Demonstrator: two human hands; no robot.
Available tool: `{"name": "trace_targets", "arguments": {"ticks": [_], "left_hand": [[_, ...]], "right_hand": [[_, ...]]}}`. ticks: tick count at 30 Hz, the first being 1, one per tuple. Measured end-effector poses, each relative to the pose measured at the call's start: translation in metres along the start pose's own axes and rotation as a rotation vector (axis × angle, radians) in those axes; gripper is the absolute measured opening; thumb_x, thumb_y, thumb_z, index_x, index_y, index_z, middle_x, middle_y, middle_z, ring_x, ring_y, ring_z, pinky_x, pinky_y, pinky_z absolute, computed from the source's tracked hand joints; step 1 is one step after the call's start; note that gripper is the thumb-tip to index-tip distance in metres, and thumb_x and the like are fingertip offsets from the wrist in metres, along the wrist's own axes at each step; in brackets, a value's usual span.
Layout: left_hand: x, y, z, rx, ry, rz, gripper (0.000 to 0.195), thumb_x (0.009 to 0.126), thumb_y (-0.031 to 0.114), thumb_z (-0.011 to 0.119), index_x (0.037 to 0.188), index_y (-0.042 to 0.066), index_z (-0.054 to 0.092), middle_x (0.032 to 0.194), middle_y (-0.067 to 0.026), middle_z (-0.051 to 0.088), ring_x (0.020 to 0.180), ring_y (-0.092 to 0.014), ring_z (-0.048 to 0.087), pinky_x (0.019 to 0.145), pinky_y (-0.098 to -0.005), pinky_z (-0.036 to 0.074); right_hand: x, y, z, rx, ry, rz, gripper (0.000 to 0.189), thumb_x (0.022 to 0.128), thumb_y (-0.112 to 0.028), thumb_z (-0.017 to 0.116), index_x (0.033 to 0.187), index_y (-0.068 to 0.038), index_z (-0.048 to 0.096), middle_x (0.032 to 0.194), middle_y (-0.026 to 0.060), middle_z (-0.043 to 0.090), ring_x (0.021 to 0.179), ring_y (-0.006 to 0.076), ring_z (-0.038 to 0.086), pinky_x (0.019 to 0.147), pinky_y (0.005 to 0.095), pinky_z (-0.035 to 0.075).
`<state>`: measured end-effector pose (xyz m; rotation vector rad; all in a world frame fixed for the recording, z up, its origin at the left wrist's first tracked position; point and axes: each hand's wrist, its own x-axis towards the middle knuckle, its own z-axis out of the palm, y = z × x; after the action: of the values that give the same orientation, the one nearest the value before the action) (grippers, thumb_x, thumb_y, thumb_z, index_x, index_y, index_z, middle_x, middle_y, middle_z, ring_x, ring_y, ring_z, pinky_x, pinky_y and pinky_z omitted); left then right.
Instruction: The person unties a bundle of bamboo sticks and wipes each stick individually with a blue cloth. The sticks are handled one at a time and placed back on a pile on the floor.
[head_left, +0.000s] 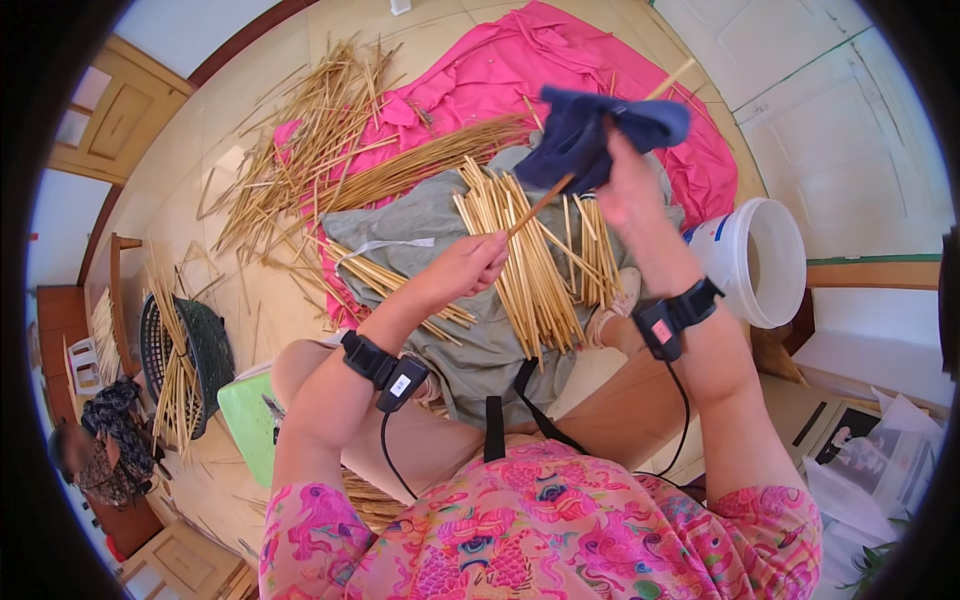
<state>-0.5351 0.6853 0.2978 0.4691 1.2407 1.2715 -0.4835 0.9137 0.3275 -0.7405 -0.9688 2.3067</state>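
A thin straw-like stalk (541, 205) slants up and to the right in front of me. My left hand (472, 262) pinches its lower, brownish end between thumb and fingers. Around its upper part a navy cloth (570, 139) is gripped in my right hand (628, 184), which is blurred. The pale far tip sticks out beyond the cloth. Below my hands, a thick row of peeled-looking stalks (529, 277) lies on a grey-green cloth (405, 206) over my lap. Smaller groups of stalks lie at its left (382, 274) and right (596, 247).
Long unsorted stalks (330, 112) are heaped on the tiled floor and a pink sheet (480, 67). A white bucket (720, 244) stands at my right. At left are a dark mesh basket (206, 337) holding stalks, a green stool (247, 427) and another person (112, 442).
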Motion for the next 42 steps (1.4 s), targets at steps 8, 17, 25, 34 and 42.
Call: {"name": "trace_targets", "arguments": {"ticks": [8,17,25,34,42], "left_hand": [[0.007,-0.007,-0.005,-0.177,0.001,-0.067,0.033,0.093,0.036,0.040,0.068,0.015,0.036,0.055,0.0076,0.024,0.045,-0.004,0.019,0.040,-0.0219,0.012],[-0.001,0.007,0.005,-0.251,-0.107,0.019,0.032,0.097,0.035,0.033,0.074,0.013,0.035,0.056,0.0061,0.024,0.044,-0.003,0.019,0.037,-0.0203,0.013],[-0.008,0.001,0.002,-0.097,-0.106,-0.016,0.038,0.098,0.036,0.033,0.071,0.010,0.038,0.057,0.0055,0.028,0.046,-0.003,0.022,0.039,-0.0187,0.017],[-0.007,0.000,-0.006,-0.175,-0.090,-0.043,0.039,0.098,0.037,0.032,0.071,0.010,0.040,0.055,0.0062,0.026,0.044,-0.003,0.020,0.037,-0.0194,0.015],[0.002,0.000,-0.001,-0.250,0.088,-0.031,0.028,0.095,0.027,0.038,0.074,0.009,0.044,0.054,0.0057,0.028,0.043,-0.004,0.020,0.039,-0.0210,0.015]], "right_hand": [[-0.059,0.063,0.009,-0.189,-0.237,0.141,0.029,0.083,-0.012,0.064,0.110,-0.003,0.056,0.105,0.0028,0.059,0.097,0.0128,0.053,0.087,0.0292,0.041],[-0.004,-0.007,0.014,-0.058,-0.121,-0.007,0.024,0.085,-0.017,0.062,0.106,-0.007,0.059,0.102,0.0027,0.063,0.092,0.0157,0.060,0.084,0.0309,0.047],[0.036,-0.068,-0.020,0.112,0.064,-0.195,0.023,0.087,-0.019,0.059,0.107,-0.008,0.057,0.104,0.0031,0.062,0.095,0.0176,0.059,0.087,0.0341,0.047],[-0.003,0.004,0.004,0.014,-0.074,0.045,0.022,0.086,-0.016,0.060,0.106,-0.007,0.058,0.103,0.0031,0.062,0.092,0.0162,0.059,0.083,0.0329,0.048],[-0.056,0.066,0.011,-0.199,-0.209,0.137,0.024,0.085,-0.013,0.063,0.106,-0.002,0.058,0.103,0.0029,0.060,0.092,0.0125,0.055,0.082,0.0278,0.044]]}}
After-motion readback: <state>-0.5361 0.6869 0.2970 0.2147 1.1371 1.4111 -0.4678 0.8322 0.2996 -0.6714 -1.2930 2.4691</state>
